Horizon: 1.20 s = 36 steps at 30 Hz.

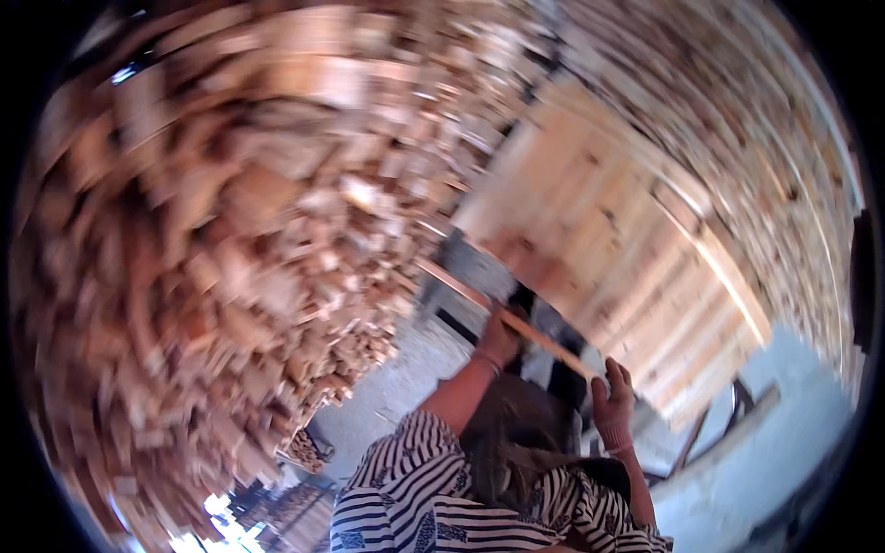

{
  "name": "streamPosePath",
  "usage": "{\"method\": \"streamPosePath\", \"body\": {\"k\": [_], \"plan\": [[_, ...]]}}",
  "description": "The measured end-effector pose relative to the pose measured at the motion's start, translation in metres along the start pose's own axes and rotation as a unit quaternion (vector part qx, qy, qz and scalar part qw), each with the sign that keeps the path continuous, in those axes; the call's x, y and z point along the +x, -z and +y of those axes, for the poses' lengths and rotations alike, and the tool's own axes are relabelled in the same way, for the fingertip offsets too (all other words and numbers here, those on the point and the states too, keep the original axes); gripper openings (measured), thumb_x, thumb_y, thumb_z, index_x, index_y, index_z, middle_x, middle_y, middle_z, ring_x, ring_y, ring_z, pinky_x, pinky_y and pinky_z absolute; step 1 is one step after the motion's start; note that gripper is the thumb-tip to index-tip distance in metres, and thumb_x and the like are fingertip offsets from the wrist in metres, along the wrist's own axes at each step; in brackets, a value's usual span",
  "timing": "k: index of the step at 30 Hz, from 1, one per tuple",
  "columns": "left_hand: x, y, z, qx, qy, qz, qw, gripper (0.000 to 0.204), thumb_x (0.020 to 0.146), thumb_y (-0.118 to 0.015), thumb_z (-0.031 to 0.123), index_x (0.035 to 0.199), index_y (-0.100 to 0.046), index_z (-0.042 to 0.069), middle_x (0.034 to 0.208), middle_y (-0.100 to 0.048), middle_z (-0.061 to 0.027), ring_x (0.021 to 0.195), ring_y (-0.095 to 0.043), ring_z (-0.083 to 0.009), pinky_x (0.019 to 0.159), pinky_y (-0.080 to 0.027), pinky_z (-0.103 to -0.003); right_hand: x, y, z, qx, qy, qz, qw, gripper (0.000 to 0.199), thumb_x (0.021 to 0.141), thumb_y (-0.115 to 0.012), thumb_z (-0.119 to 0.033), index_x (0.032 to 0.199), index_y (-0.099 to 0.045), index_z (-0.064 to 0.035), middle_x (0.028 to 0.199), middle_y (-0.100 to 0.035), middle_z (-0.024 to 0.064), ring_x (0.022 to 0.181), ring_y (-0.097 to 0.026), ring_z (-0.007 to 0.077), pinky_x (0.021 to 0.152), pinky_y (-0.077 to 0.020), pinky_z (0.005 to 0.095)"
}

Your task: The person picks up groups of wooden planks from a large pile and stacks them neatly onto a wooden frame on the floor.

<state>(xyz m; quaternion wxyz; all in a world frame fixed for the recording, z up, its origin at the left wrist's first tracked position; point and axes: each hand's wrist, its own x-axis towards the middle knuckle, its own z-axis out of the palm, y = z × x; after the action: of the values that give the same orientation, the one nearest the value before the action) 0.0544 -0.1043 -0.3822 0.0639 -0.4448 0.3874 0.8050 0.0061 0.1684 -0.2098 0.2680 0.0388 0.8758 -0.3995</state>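
**Item 1 – thin wooden slat (516, 323).** Long, narrow, pale. Runs diag. from upper L to lower R, centre of view, in front of the plank stack and above a dark frame. We hold it up at arm's length, well clear of the floor.

**Item 2 – left hand (501, 336).** Grip closed round the slat approx. mid-length, fingers wrapped from below. Bangle (486, 361) on the wrist. Forearm bare, rising from a striped sleeve.

**Item 3 – right hand (613, 394).** At the slat's lower R end, fingers pointing up, right by the wood. Grip: we cannot tell whether it clasps the slat or only rests against it, as there is too much blur. Band at the wrist.

**Item 4 – offcut pile (230, 230).** Big heap of short wood blocks, reddish-brown to pale, filling the L half of view. Heavy motion blur, so indiv. pieces are not readable.

**Item 5 – plank stack (599, 212).** Pale boards laid flat side by side, knots visible, just beyond both hands.

**Item 6 – dark frame (553, 336).** Black, under the plank stack; kind unclear.

**Item 7 – concrete floor (396, 387).** Grey, between pile and frame.

**Item 8 – striped top (415, 498).** Black-and-white, bottom centre, w/ long brown hair (502, 442) hanging over it.
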Motion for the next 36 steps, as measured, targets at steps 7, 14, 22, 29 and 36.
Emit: {"method": "streamPosePath", "body": {"k": [7, 14, 22, 29, 36], "plan": [[-0.158, -0.065, 0.058, -0.233, 0.015, -0.025, 0.972, 0.045, 0.100, -0.057, 0.049, 0.119, -0.055, 0.008, 0.114, -0.060, -0.0072, 0.109, -0.057, -0.0256, 0.100, -0.045, -0.041, -0.017, -0.029, -0.033, 0.048, 0.107, -0.362, 0.925, 0.088, 0.081, -0.078, -0.034, 0.151, -0.033, -0.0052, 0.131, -0.059, 0.0260, 0.123, -0.057, 0.0430, 0.102, -0.0481, 0.0468], [-0.290, -0.101, 0.116, 0.117, -0.304, -0.003, 0.945, 0.069, 0.081, -0.084, 0.031, 0.135, -0.050, 0.005, 0.125, -0.058, -0.0085, 0.117, -0.055, -0.0192, 0.097, -0.049, -0.038, -0.039, -0.006, -0.121, -0.049, 0.350, -0.311, 0.882, 0.082, 0.081, -0.078, -0.023, 0.150, -0.035, -0.0112, 0.124, -0.062, 0.0200, 0.114, -0.063, 0.0336, 0.095, -0.0524, 0.0452], [-0.330, 0.015, 0.123, 0.027, -0.448, 0.122, 0.885, 0.052, 0.088, -0.074, 0.023, 0.131, -0.054, 0.000, 0.113, -0.064, -0.0117, 0.104, -0.062, -0.0205, 0.089, -0.053, -0.035, -0.094, -0.014, -0.312, -0.297, 0.740, -0.280, 0.534, 0.098, 0.085, -0.061, -0.068, 0.154, -0.030, -0.0050, 0.123, -0.064, 0.0211, 0.107, -0.067, 0.0390, 0.089, -0.0556, 0.0507], [-0.461, 0.081, 0.154, -0.155, -0.488, 0.334, 0.791, 0.037, 0.089, -0.067, 0.021, 0.120, -0.060, 0.002, 0.106, -0.066, -0.0083, 0.096, -0.063, -0.0184, 0.084, -0.054, -0.034, -0.279, -0.025, -0.554, -0.050, 0.947, -0.133, 0.288, 0.059, 0.085, -0.074, -0.034, 0.131, -0.054, -0.0031, 0.118, -0.063, 0.0164, 0.093, -0.068, 0.0237, 0.068, -0.0611, 0.0298], [-0.512, 0.114, 0.189, -0.158, -0.507, 0.390, 0.753, 0.033, 0.089, -0.065, 0.018, 0.117, -0.061, 0.001, 0.100, -0.065, -0.0081, 0.091, -0.062, -0.0176, 0.082, -0.053, -0.035, -0.453, -0.096, -0.742, -0.288, 0.935, 0.078, 0.192, 0.089, 0.084, -0.076, -0.020, 0.156, -0.026, -0.0083, 0.156, -0.036, 0.0180, 0.135, -0.049, 0.0333, 0.110, -0.0470, 0.0397]]}}
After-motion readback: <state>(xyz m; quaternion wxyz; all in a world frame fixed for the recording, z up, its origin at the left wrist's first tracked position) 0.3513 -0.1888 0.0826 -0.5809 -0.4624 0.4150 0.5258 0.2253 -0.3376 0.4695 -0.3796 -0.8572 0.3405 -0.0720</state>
